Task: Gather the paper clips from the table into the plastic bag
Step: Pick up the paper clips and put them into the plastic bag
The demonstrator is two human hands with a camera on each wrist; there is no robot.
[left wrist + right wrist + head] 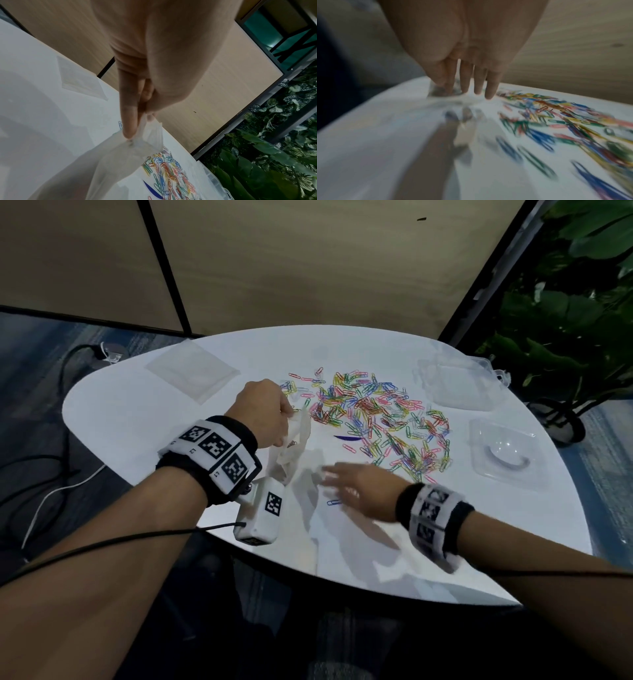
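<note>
A heap of coloured paper clips (373,416) (169,174) (565,117) is spread over the middle of the white table (137,419). My left hand (263,412) (132,129) pinches the top edge of a clear plastic bag (298,446) (120,155) and holds it up at the heap's left side. My right hand (346,484) (471,86) lies blurred with straight fingers on the bag's lower part, near the table's front. A single blue clip (333,502) lies beside its fingers.
A flat clear plastic bag (191,371) lies at the back left. Clear plastic containers (459,385) and a clear lid (503,453) stand at the right. A dark blue mark (346,437) shows on the table. A plant (565,320) stands beyond the right edge.
</note>
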